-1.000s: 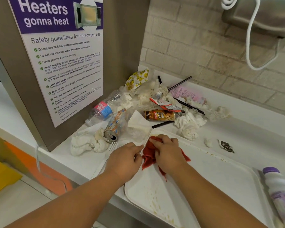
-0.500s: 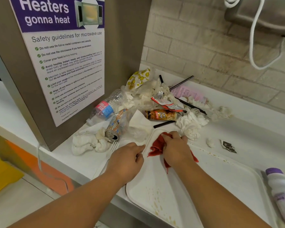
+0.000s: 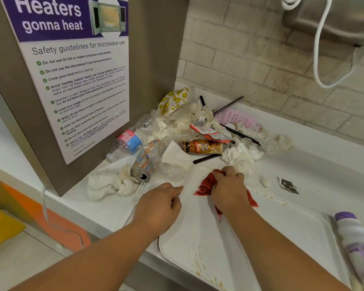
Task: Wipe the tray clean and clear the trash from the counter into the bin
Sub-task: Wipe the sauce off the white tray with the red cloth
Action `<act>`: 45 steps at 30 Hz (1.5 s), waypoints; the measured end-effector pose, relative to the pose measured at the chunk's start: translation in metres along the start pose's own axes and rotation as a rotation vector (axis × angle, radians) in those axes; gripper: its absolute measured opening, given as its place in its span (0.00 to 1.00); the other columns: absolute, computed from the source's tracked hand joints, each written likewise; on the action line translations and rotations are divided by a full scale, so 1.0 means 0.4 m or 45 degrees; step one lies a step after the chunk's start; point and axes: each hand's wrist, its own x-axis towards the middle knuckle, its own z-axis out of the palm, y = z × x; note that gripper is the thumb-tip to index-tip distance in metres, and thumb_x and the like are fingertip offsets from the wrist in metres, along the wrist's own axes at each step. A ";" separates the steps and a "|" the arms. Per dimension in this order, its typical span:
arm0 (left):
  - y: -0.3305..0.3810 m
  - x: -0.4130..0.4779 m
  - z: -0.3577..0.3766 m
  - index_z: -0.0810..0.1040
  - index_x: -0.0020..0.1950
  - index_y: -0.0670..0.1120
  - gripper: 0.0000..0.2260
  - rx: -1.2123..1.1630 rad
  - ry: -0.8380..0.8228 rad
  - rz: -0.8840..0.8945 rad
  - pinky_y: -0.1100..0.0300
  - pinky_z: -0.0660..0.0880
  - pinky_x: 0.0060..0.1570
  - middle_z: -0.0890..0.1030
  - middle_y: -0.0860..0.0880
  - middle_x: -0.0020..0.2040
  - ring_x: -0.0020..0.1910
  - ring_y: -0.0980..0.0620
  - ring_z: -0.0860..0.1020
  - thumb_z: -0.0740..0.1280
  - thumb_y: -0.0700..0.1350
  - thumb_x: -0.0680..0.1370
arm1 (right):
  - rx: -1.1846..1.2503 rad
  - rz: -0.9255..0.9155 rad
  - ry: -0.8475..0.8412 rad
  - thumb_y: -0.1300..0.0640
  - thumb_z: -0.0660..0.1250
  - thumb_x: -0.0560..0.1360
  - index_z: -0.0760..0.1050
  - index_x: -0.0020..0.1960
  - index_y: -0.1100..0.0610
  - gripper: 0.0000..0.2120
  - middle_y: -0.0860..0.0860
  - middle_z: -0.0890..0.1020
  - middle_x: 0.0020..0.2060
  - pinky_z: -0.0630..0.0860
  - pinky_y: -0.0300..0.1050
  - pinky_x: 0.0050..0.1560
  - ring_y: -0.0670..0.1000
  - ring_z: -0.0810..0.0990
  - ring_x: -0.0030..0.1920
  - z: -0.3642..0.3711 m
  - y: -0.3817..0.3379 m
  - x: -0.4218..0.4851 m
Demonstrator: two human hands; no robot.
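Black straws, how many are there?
4: a short straw by the smiley wrapper, a long straw pointing at the wall, another straw across the tissues, a last straw near the tray. More may hide underneath.

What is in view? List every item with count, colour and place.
tray: one, white, smeared, on the counter edge
cloth: one, red, on the tray's far corner
drink can: one, orange-blue, lying left of the tray
water bottle: one, clear, lying by the poster panel
tissues: several, white, crumpled behind the tray
brown drink container: one, among the tissues
straws: several, black, among the tissues
fork: one, white, left of the tray
smiley wrapper: one, yellow-white, behind the tissues
purple-capped bottle: one, white, right of the tray
left hand: one, holds the tray's rim
right hand: one, grips the cloth
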 end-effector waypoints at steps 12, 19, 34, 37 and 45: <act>0.003 -0.001 -0.003 0.72 0.66 0.60 0.17 0.012 -0.010 -0.019 0.67 0.62 0.39 0.67 0.59 0.38 0.42 0.61 0.68 0.57 0.48 0.78 | 0.057 0.110 0.093 0.55 0.55 0.77 0.68 0.68 0.47 0.20 0.50 0.64 0.66 0.72 0.52 0.60 0.57 0.63 0.60 0.005 0.063 -0.033; 0.010 -0.001 -0.009 0.73 0.64 0.61 0.17 0.046 -0.023 -0.021 0.68 0.61 0.34 0.69 0.58 0.37 0.41 0.59 0.70 0.58 0.48 0.78 | 0.008 0.114 -0.015 0.36 0.55 0.76 0.67 0.68 0.43 0.23 0.46 0.65 0.66 0.71 0.56 0.59 0.55 0.63 0.63 -0.009 0.073 -0.052; 0.011 -0.002 -0.008 0.75 0.62 0.61 0.15 0.038 -0.015 -0.047 0.65 0.65 0.37 0.73 0.56 0.41 0.41 0.57 0.73 0.59 0.48 0.78 | 0.298 0.792 0.435 0.55 0.62 0.76 0.77 0.60 0.58 0.15 0.59 0.75 0.60 0.66 0.51 0.63 0.60 0.72 0.60 -0.043 0.430 -0.179; 0.012 -0.004 -0.011 0.76 0.61 0.59 0.14 0.031 -0.009 -0.042 0.64 0.65 0.37 0.73 0.56 0.40 0.40 0.56 0.73 0.60 0.48 0.78 | 0.014 0.777 0.269 0.47 0.62 0.76 0.72 0.63 0.57 0.20 0.59 0.73 0.60 0.65 0.50 0.62 0.60 0.71 0.61 -0.029 0.387 -0.155; 0.015 -0.005 -0.014 0.75 0.63 0.58 0.15 -0.003 -0.011 -0.045 0.63 0.69 0.42 0.76 0.57 0.45 0.43 0.56 0.74 0.60 0.47 0.78 | 0.306 0.512 0.274 0.56 0.64 0.74 0.78 0.61 0.53 0.15 0.55 0.74 0.60 0.70 0.45 0.56 0.59 0.73 0.58 -0.030 0.338 -0.138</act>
